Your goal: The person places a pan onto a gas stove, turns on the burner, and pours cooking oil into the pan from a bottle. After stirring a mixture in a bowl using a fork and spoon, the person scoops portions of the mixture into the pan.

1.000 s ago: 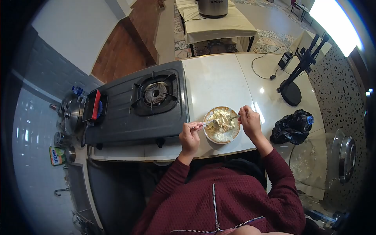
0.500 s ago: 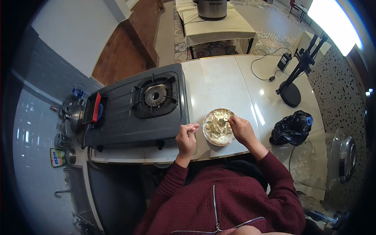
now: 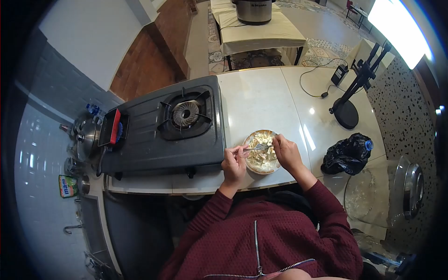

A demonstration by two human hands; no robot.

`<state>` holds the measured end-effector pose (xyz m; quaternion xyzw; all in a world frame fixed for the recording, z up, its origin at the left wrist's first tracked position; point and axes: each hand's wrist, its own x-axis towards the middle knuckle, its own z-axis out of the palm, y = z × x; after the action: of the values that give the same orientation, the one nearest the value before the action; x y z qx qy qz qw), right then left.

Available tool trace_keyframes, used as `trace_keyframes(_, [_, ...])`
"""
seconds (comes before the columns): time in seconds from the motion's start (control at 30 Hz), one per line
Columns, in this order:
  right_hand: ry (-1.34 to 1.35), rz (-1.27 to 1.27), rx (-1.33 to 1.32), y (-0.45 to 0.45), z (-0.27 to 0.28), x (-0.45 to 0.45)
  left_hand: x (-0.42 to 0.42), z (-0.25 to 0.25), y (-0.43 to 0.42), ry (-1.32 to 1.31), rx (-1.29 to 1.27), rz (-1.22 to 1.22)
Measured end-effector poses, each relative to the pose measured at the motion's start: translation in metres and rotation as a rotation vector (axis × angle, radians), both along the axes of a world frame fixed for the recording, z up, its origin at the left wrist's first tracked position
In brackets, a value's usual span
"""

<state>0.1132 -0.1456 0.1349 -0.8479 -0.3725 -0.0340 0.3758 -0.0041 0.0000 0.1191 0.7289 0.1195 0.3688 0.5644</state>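
Countertop [image 3: 256, 100]: bowl [image 3: 262, 172] near front edge (room beyond)

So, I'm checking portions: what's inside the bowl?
The bowl holds a pale, lumpy mixture, utensil tips over it; the mixture covers the bottom, and the right hand hides some rim.

Glossy white tile is seen on the counter [image 3: 254, 98], dull dark metal on the stove [image 3: 144, 144]. Crinkled, shiny black plastic is shown by the bag [image 3: 343, 156], and textured maroon cloth by the sweater [image 3: 289, 228].
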Motion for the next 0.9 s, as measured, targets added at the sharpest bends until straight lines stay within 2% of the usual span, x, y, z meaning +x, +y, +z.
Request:
trace_keyframes(0.23, [0.047,-0.036,0.041,-0.001,0.000,-0.003,0.003,-0.017,0.007,0.055,0.036,0.054])
trace_keyframes(0.47, [0.010,-0.076,0.059,-0.015,0.028,-0.002,0.001,-0.008,0.013,0.077,0.013,0.099])
trace_keyframes(0.6, [0.001,-0.011,0.053,-0.012,0.020,-0.003,-0.006,0.009,0.024,0.020,0.065,0.125])
trace_keyframes(0.77, [-0.056,0.125,-0.043,-0.015,0.014,0.002,-0.020,0.013,0.040,-0.012,0.003,-0.035])
trace_keyframes(0.9, [-0.119,0.116,0.086,-0.026,0.035,0.013,-0.036,-0.002,0.033,0.013,-0.074,-0.142])
